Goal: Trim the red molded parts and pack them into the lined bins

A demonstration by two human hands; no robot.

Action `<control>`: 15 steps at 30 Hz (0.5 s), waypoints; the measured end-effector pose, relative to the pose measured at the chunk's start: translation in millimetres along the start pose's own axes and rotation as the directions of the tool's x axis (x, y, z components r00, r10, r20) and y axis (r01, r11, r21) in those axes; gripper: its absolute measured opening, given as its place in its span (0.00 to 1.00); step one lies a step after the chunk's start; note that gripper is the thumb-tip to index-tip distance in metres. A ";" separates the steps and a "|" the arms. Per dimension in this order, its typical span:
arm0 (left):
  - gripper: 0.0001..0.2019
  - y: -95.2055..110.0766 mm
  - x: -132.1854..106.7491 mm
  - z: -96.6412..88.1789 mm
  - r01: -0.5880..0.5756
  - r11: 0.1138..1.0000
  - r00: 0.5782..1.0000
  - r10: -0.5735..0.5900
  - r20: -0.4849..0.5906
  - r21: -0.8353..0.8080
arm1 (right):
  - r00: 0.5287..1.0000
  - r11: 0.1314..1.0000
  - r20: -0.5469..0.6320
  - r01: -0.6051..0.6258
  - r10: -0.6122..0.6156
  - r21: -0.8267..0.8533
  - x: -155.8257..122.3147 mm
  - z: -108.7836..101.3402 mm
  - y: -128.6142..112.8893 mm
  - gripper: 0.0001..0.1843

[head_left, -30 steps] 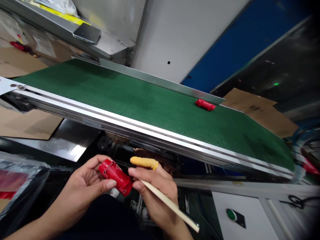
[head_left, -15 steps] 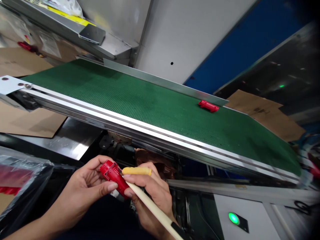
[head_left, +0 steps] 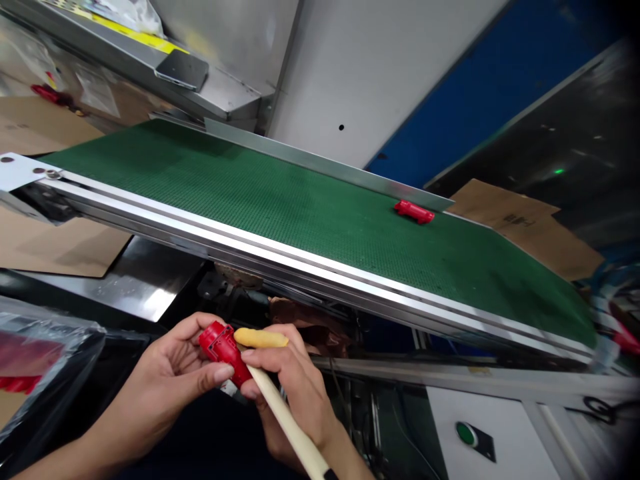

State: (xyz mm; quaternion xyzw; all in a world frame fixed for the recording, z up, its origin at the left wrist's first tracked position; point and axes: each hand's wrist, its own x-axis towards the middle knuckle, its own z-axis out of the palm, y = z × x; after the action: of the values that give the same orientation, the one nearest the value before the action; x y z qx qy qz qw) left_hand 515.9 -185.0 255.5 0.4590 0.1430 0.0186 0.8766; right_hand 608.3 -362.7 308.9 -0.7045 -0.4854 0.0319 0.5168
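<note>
My left hand (head_left: 173,377) is closed on a red plastic part (head_left: 220,347), roughly cylindrical with ridges and raised detail, held tilted between thumb and fingers. In my right hand (head_left: 295,380) is a slender tool with a long cream handle (head_left: 283,407) and a black band low down. Its working tip is against or close to the red part's right side, hidden by my fingers. A yellow finger cover (head_left: 260,338) sits on one right finger, beside the part's upper end. The right thumb area also touches the part's lower end.
Beyond my hands runs a green conveyor belt (head_left: 280,193) with a metal edge rail, carrying another red part (head_left: 414,211). A plastic-lined box (head_left: 50,367) with red pieces stands at left. A phone (head_left: 183,70) lies on the metal ledge. A green button (head_left: 467,435) is at lower right.
My right hand and the tool have shifted slightly left along the red part, the yellow-covered finger moving nearer its upper end. The green button's light has gone dark. My left hand stays nearly still.
</note>
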 end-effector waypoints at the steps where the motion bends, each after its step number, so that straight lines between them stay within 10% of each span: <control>1: 0.17 0.4 -0.2 0.3 0.003 1.000 1.000 -0.003 -0.007 -0.014 | 0.999 0.998 -0.038 -0.037 0.039 0.054 -1.0 1.9 0.9 0.12; 8: 0.20 6.7 0.7 3.7 0.018 0.999 0.998 -0.021 -0.054 -0.044 | 0.875 0.663 -0.182 -0.189 0.448 0.725 -8.4 -12.2 3.6 0.09; 15: 0.25 6.2 3.5 5.2 -0.032 0.999 0.987 0.036 -0.154 0.028 | 0.688 0.631 -0.052 -0.630 0.724 0.453 -16.2 -25.0 3.5 0.16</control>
State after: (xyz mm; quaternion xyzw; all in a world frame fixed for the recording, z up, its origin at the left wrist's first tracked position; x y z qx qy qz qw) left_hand 521.3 -185.0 262.6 0.4695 0.2028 0.0673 0.8567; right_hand 615.7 -391.8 310.5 -0.7127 -0.1024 0.2418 0.6505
